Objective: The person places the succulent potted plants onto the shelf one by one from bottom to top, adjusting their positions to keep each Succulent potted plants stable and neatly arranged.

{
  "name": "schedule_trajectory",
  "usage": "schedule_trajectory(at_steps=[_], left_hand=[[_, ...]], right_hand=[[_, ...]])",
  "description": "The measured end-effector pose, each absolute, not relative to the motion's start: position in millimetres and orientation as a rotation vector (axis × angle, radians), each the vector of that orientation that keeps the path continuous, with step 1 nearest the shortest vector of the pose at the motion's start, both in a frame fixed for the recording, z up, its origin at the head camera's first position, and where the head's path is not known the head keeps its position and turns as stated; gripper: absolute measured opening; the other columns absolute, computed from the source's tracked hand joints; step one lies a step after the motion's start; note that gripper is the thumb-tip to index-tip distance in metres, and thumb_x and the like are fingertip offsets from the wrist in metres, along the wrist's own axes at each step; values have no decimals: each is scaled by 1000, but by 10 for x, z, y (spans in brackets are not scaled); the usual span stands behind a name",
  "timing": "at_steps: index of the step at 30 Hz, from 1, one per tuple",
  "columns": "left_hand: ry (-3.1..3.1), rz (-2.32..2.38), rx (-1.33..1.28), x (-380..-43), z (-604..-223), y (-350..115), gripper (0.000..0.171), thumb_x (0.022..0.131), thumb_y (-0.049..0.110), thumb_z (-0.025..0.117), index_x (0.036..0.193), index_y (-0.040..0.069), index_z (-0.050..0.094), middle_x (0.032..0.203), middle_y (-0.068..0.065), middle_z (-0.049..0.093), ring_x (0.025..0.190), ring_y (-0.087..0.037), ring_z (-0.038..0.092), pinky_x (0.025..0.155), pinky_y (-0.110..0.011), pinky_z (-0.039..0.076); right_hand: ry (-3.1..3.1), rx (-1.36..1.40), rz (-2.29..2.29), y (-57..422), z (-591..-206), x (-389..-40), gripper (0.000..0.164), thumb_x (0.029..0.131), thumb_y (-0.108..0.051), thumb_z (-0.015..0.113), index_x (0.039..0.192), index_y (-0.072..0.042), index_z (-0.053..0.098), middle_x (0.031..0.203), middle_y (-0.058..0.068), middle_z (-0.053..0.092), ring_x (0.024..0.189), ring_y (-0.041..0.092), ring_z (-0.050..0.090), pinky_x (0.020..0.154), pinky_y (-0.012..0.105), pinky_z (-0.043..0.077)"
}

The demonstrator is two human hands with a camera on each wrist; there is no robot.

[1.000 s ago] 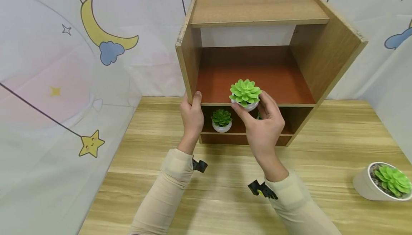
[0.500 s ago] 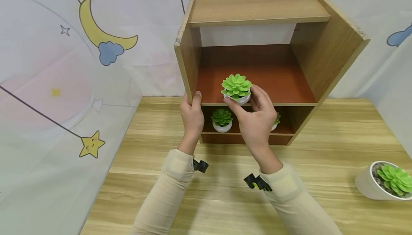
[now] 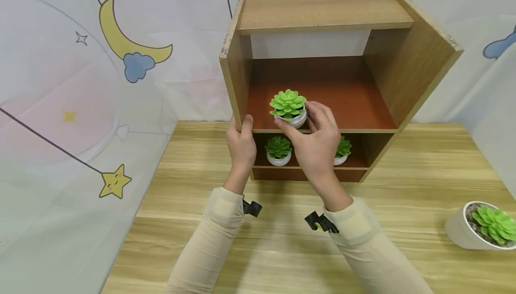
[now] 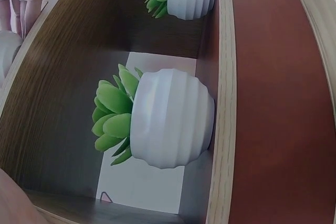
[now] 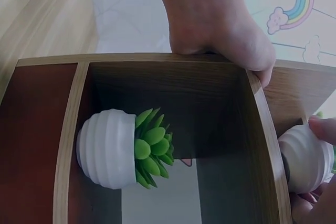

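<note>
My right hand (image 3: 318,146) pinches the white pot of a bright green succulent (image 3: 288,105) between thumb and fingers. That plant stands upright at the front left of the upper shelf board (image 3: 338,92); whether its base touches the board I cannot tell. With my left hand (image 3: 241,146) I grip the left side panel (image 3: 234,70) of the wooden cabinet, thumb on the inside. Below, one potted succulent (image 3: 278,150) sits at the left of the lower compartment. A second one (image 3: 342,147) is at the right, partly behind my right hand. Both ribbed pots show in the left wrist view.
A larger white pot with a green succulent (image 3: 481,227) stands on the wooden table (image 3: 169,222) at the far right. Behind the cabinet hangs a cartoon-printed cloth (image 3: 193,39). The cabinet's right panel (image 3: 419,57) flanks the upper compartment.
My right hand has carried the succulent leftward and slightly up over the upper shelf. The lower right plant has come into view from behind it. My left hand keeps its grip.
</note>
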State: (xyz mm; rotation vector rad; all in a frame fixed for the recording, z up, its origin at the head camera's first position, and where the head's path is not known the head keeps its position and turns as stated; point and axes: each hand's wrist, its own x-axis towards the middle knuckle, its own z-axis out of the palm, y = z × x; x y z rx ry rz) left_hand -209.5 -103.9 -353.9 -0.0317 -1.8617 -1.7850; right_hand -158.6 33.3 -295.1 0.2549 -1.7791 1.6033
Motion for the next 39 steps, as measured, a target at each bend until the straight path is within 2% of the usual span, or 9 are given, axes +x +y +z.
schedule_trajectory(at_steps=[4, 10, 13, 19, 22, 26, 28, 39], left_hand=[[-1870, -1791, -30, -2096, -3595, -1058, 32, 97, 23, 52, 115, 1, 66, 103, -10, 65, 94, -17, 54, 84, -38, 43], [-1871, -1782, -32, -2094, -3592, -1058, 31, 97, 23, 52, 113, 1, 66, 99, -11, 64, 91, -17, 53, 81, -37, 42], [-1865, -1791, -33, -2101, -3591, -1053, 30, 97, 21, 52, 115, 1, 67, 101, -12, 64, 91, -18, 53, 81, -37, 42], [-1865, -1798, -23, -2094, -3539, -1025, 30, 98, 14, 51, 118, -3, 65, 104, -16, 64, 94, -21, 53, 82, -37, 42], [-1871, -1793, -15, -2010, -3422, -1000, 28, 98, 9, 50, 115, -7, 64, 97, -17, 62, 90, -21, 51, 79, -35, 40], [-1875, -1795, -2, -1883, -3263, -978, 27, 97, 7, 49, 114, -10, 62, 97, -19, 62, 89, -20, 51, 79, -35, 41], [-1875, -1796, -2, -1856, -3235, -979, 28, 97, 7, 50, 116, -9, 62, 102, -19, 63, 92, -21, 53, 82, -36, 42], [-1875, -1790, 0, -1838, -3212, -978, 27, 97, 7, 49, 114, -10, 63, 97, -18, 62, 88, -19, 50, 79, -35, 40]], right_hand=[[-1819, 253, 1576, 324, -2909, -1552, 53, 70, -2, 89, 116, 9, 66, 111, 18, 59, 107, 23, 61, 96, 34, 46], [-1855, 261, 1550, 297, -2820, -1492, 54, 69, 4, 87, 116, 15, 63, 111, 26, 58, 108, 31, 60, 96, 42, 45], [-1853, 280, 1536, 324, -2915, -1581, 55, 69, 0, 88, 116, 12, 64, 112, 23, 58, 107, 29, 60, 96, 41, 46], [-1877, 271, 1484, 377, -3039, -1718, 56, 69, -15, 92, 115, 6, 68, 109, 12, 61, 99, 19, 62, 87, 34, 50], [-1901, 264, 1485, 382, -3044, -1732, 57, 70, -19, 91, 116, 6, 68, 110, 10, 62, 101, 18, 61, 89, 31, 49], [-1958, 231, 1521, 377, -3022, -1734, 59, 73, -21, 90, 118, 7, 66, 114, 10, 61, 109, 18, 60, 94, 27, 46], [-1982, 213, 1533, 376, -3014, -1740, 58, 73, -22, 90, 118, 7, 66, 116, 10, 61, 111, 18, 59, 95, 26, 45], [-2018, 213, 1534, 371, -3000, -1780, 56, 72, -25, 90, 116, 3, 69, 112, 7, 63, 109, 15, 61, 94, 26, 45]])
